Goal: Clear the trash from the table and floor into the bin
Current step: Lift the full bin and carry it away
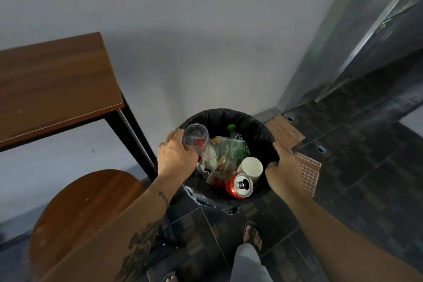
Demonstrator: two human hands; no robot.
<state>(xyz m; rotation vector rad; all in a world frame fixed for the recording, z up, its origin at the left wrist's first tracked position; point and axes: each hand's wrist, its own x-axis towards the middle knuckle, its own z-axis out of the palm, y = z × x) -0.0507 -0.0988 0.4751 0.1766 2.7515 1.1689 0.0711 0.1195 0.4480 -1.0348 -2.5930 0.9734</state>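
A round bin [256, 126] lined with a black bag stands on the dark floor in front of me. Inside lie a red can [238, 186], a white paper cup [250, 167], a green-capped bottle [231, 128] and crumpled clear wrappers [226, 151]. My left hand [176, 155] is at the bin's left rim, closed around a clear plastic cup [195, 136] held over the opening. My right hand [282, 167] grips the bin's right rim.
A brown wooden table [52, 84] with black legs stands at the left against the white wall. A round wooden stool seat [80, 204] sits below it. My sandalled foot [251, 234] is on the dark tiles. A doorway frame rises at the right.
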